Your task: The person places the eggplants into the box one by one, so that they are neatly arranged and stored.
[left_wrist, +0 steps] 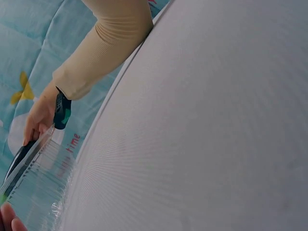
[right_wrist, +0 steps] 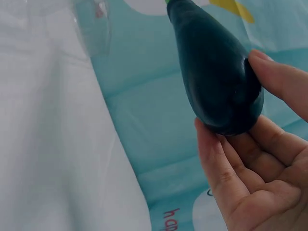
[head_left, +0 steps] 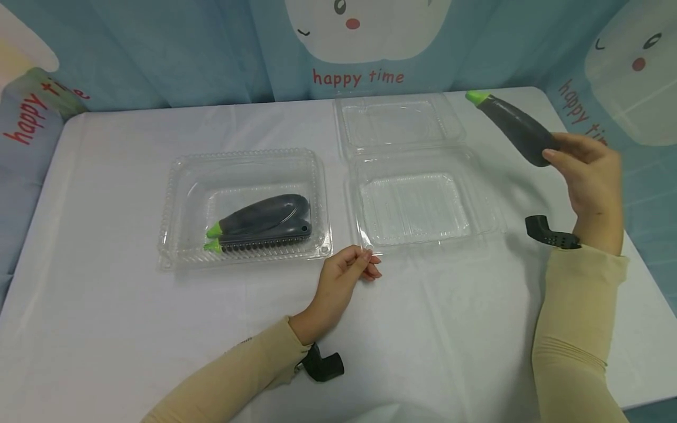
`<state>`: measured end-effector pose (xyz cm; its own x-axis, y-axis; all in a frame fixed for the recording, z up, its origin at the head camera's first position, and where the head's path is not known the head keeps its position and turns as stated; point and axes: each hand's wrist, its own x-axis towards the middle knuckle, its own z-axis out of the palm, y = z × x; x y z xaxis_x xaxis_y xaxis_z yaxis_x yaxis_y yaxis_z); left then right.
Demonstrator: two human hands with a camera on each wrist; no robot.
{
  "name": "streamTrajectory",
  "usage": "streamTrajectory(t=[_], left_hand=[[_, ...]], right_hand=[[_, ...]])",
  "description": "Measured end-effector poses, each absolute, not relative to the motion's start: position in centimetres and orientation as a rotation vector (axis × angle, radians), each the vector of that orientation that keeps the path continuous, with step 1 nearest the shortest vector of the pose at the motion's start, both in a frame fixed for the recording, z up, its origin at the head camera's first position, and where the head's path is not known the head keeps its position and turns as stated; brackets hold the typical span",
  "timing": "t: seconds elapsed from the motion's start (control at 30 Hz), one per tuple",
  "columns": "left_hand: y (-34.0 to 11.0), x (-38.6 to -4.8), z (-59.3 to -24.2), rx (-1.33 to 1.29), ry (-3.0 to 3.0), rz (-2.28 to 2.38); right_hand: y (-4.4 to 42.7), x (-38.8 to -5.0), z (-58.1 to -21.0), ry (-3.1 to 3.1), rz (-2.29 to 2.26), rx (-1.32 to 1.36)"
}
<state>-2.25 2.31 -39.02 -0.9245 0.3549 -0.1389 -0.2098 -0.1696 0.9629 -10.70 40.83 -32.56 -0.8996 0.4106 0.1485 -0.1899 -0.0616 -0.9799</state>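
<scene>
My right hand (head_left: 595, 176) holds a dark, glossy eggplant (head_left: 513, 124) by its rounded end, raised above the table's right side, its green stem pointing up and left. In the right wrist view, thumb and fingers grip that end. My left hand (head_left: 341, 279) pinches the near left corner of an open clear plastic container (head_left: 412, 244), whose lid (head_left: 399, 123) lies folded back. Inside a second clear container (head_left: 180, 176) on the left lie two dark, green-tipped shapes: an eggplant (head_left: 264, 212) and, against the near wall, another (head_left: 264, 238) partly distorted by the ridged plastic.
A white cloth (head_left: 106, 329) covers the table. Blue curtains (head_left: 211, 53) with printed white faces and red lettering hang behind it and at the sides. Black wrist cameras sit on both wrists.
</scene>
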Motion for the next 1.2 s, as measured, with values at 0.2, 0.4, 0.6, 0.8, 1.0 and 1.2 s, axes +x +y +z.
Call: streamTrajectory(t=[0.2,0.4,0.6,0.8,1.0,1.2], left_hand=[[2.3,-2.2,-39.0,0.169,1.743,2.148],[2.3,-2.2,-39.0,0.167,1.73,2.148],[2.3,-2.2,-39.1,0.159,1.731,2.143],[2.3,-2.3,-39.0,0.162,1.735,2.139],[2.3,-2.3,-39.0,0.168,1.735,2.138],[2.2,-2.3,-39.0,0.173,1.737,2.139]], right_hand=[[40.2,-10.6,-32.1,-1.908,2.004,-0.18],[39.6,-10.5,-31.8,-1.975,2.029,-0.046],[39.0,-10.5,-31.7,-2.09,2.044,0.006],[38.4,-10.7,-31.7,-2.178,2.055,0.128],[37.9,-10.9,-31.7,-2.362,1.936,0.157],[37.4,-10.9,-31.5,-2.578,1.739,0.126]])
